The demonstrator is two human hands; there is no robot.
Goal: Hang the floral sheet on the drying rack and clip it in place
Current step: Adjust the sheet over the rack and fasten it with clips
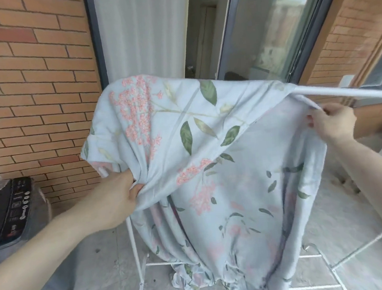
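Soft, even daylight fills the scene, with no hard shadows; only a faint shade lies on the floor (107, 254) under the left arm. The glass door (274, 24) shows a pale, washed-out reflection. Wide-angle bending curves the brick wall (32, 88) at the left edge. The whole picture is slightly soft, and the sheet's (208, 143) lower folds look blurred.

Nothing legible is showing anywhere. The black control panel (14, 204) of the appliance at the left edge is carrying small white markings, round buttons and a reddish sticker near its lower end, but all of it is appearing too small and blurred to read; no word, brand or number is coming through.
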